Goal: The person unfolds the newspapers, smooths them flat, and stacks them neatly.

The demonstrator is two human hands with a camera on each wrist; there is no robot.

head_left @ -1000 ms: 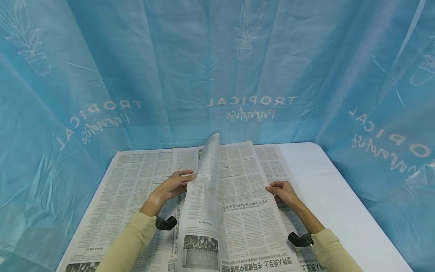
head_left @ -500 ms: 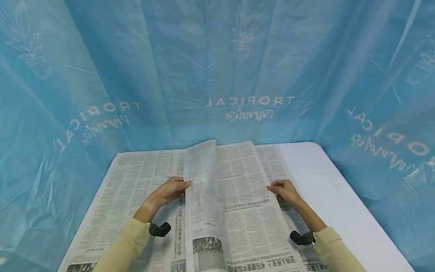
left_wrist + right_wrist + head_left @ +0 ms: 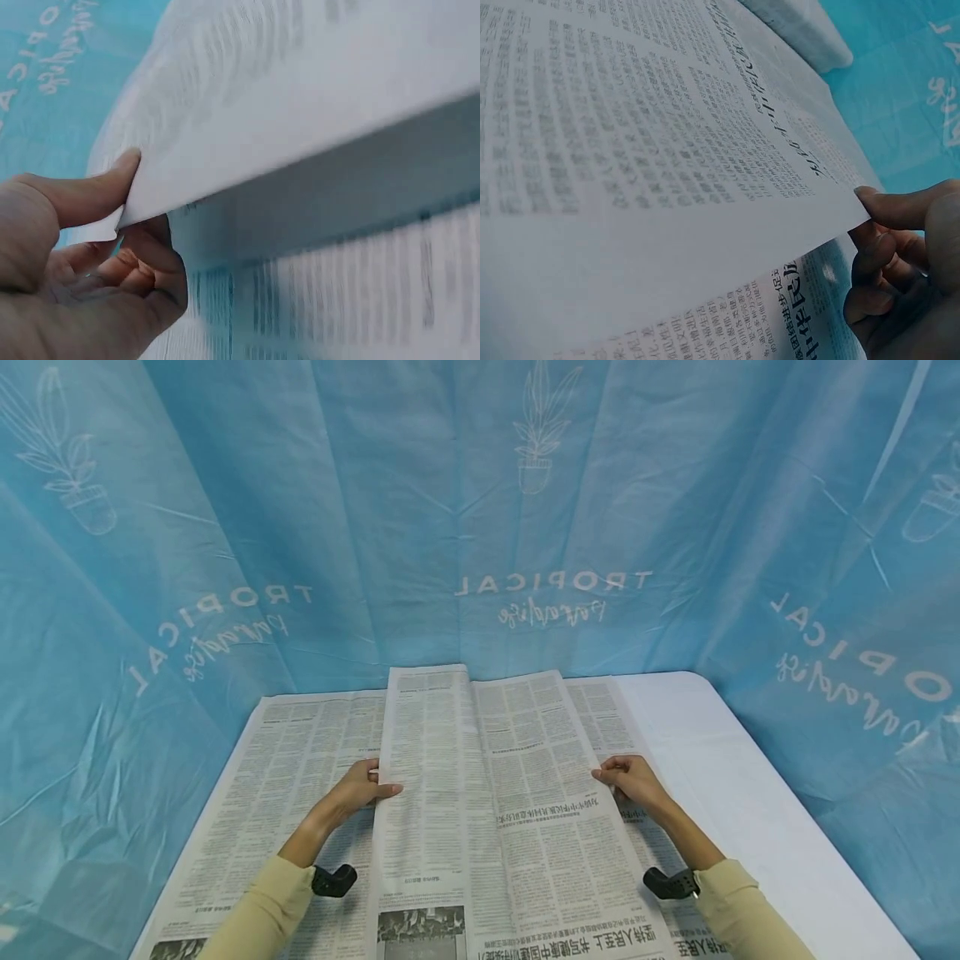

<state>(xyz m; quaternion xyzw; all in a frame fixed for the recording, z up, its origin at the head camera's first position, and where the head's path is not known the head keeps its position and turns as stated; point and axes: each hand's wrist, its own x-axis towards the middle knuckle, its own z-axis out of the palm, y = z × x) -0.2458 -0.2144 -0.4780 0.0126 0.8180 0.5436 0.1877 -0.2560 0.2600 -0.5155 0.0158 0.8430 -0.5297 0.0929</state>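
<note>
An opened newspaper is held between both hands, raised over other newspaper sheets spread on the table. My left hand pinches the outer edge of its left page, thumb on top and curled fingers beneath. In the left wrist view that page edge passes between the thumb and fingers, with a shaded gap under the paper. My right hand pinches the right page's outer edge. In the right wrist view the thumb lies on the page and the other fingers curl below.
The white tabletop shows to the right of the sheets. A blue curtain with white lettering hangs behind the table's far edge and along both sides. A black wrist camera sits on the left wrist, another black camera on the right.
My left hand has moved left and toward me, spreading the left page out flatter from its curled, upright fold. My right hand has stayed nearly still on the right edge.
</note>
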